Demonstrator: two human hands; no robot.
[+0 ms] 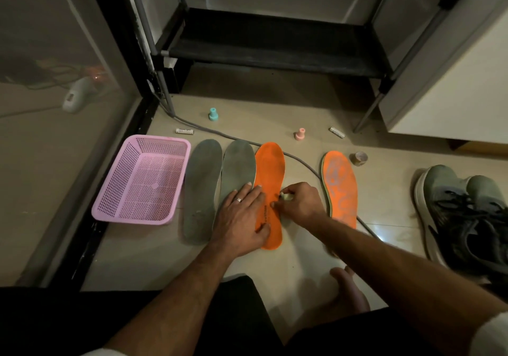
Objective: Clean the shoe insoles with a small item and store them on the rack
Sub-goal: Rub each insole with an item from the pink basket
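Several insoles lie side by side on the tiled floor: two grey insoles (203, 188) (238, 163), an orange insole (270, 171) in the middle, and a second orange insole (340, 185) with pale smears further right. My left hand (242, 215) lies flat with straight fingers, pressing the lower half of the middle orange insole and overlapping the right grey one. My right hand (298, 203) pinches a small pale item (286, 196) against the right edge of the same orange insole. The black shoe rack (275, 45) stands behind, its lower shelf bare.
A pink plastic basket (143, 179) sits at the left. A grey cable (305, 163) runs under the insoles. A teal stopper (213, 114), a pink stopper (300, 134), two batteries (184, 131) (337, 132) and a tape roll (359, 158) dot the floor. Dark sneakers (464, 218) sit right.
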